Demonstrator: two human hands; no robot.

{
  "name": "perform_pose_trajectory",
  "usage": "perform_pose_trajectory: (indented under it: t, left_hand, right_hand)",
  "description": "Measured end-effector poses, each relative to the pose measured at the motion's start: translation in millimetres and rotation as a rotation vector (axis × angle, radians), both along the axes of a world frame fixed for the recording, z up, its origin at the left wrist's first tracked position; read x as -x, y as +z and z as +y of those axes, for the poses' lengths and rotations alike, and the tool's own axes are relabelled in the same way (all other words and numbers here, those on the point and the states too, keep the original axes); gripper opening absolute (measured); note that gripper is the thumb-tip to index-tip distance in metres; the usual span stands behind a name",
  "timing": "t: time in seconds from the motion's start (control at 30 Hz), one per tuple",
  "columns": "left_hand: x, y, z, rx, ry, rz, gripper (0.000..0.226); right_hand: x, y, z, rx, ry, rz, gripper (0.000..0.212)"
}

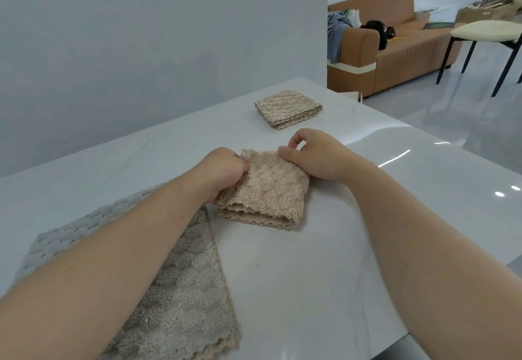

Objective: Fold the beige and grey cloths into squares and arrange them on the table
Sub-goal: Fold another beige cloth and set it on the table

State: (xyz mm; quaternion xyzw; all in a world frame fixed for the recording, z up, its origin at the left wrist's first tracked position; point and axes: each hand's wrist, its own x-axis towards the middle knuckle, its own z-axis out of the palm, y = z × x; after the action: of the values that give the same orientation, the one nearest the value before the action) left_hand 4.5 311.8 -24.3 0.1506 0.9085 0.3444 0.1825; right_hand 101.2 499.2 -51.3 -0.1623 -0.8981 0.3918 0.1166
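My left grip (223, 171) is closed on the left edge of the folded beige fluffy cloth (265, 190), fingers curled round it near its far left corner. My right grip (313, 156) has the far right corner of the same cloth, the thumb on top of the pile and the fingers curled in above it. The cloth lies between the two grips on the glossy white bench (310, 275), its layered, scalloped edges facing me and its fold on the right.

Further off, well apart from both grips, a second folded beige waffle-textured cloth (288, 109) lies as a neat square near the far edge of the bench. Under my left forearm, the grey-brown fluffy cloth (183, 289) lies spread flat. A paler grey ribbed part (70, 235) shows on its left; I cannot tell whether that is a separate cloth.
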Motion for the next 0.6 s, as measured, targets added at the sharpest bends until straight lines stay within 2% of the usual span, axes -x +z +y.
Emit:
perform_pose_trajectory:
  t: [0.13, 0.23, 0.27, 0.37, 0.6]
  left_hand:
    - [-1.9, 8.9, 5.8, 0.167, -0.099, 0.185, 0.011]
    - [0.6, 16.2, 9.5, 0.182, -0.226, 0.179, 0.038]
    - [1.9, 18.3, 10.3, 0.160, -0.262, 0.149, 0.039]
    - [4.7, 21.3, 11.5, 0.132, -0.315, 0.107, 0.025]
    - [16.1, 12.8, 2.7, 0.090, -0.370, 0.101, 0.016]
  right_hand:
    - [-0.7, -1.6, -1.7, 0.041, 0.013, 0.026, 0.033]
    - [-1.8, -1.5, -2.7, 0.033, 0.014, 0.042, 0.033]
    - [-2.1, -1.7, -2.3, 0.035, 0.016, 0.046, 0.033]
    - [-3.3, -2.8, -0.8, 0.047, 0.034, 0.057, 0.031]
    - [-4.3, -1.4, -1.6, 0.010, 0.059, 0.082, 0.033]
